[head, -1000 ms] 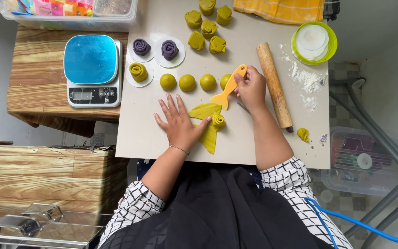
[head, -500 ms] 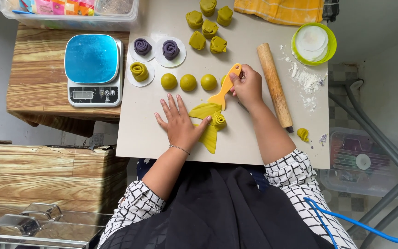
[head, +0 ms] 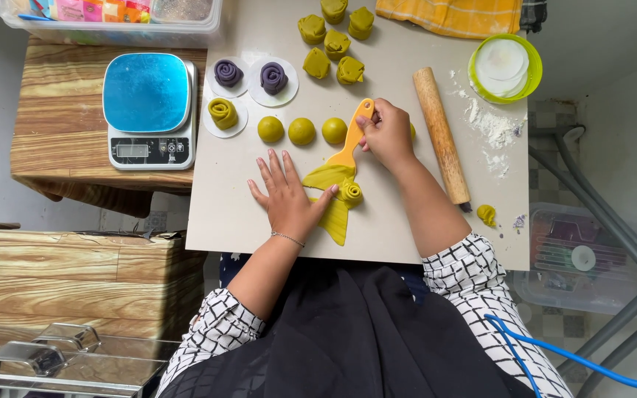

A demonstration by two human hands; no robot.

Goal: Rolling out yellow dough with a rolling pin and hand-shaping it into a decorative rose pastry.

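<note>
At board centre: your right hand (head: 386,133) stays closed on the yellow scraper (head: 349,144), blade at the flattened green dough strip (head: 331,193); your left hand (head: 287,196), open and flat, still pins it. Rolled coil (head: 350,193) unchanged; nothing has shifted.

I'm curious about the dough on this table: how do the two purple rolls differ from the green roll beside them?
The purple rolls are dark violet; the green roll is olive-yellow. The purple rolls are a pair, side by side in the far row; the green roll sits alone, nearer the person, beside the kitchen scale. All are coiled spirals, each on its own white paper round.
</note>
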